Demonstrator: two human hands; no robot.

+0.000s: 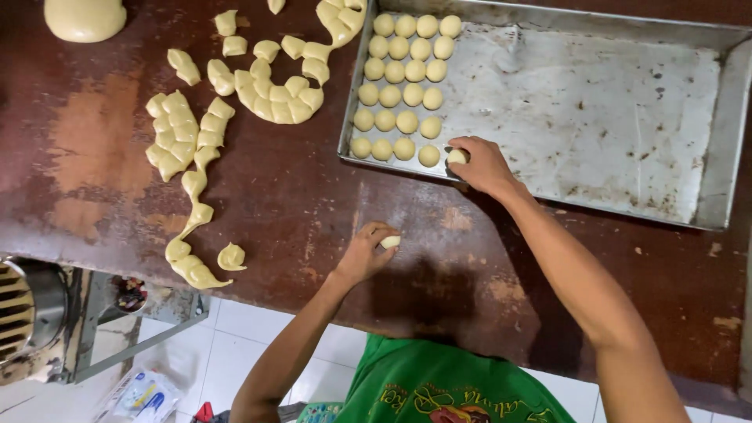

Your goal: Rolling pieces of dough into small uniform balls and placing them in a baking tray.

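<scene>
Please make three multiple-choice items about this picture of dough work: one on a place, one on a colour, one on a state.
1. Where is the right hand?
A. at the near edge of the metal tray
B. on the floor
C. on the big dough lump

2. What colour are the dough balls in the tray?
A. dark brown
B. pale yellow
C. green

3. What is the state of the left hand?
A. flat and empty
B. out of view
C. fingers closed on a small dough piece

Answers: 1 A, the hand sets a ball beside the rows there; 2 B, all balls look pale yellow; 3 C, the piece shows at the fingertips over the brown table.
</scene>
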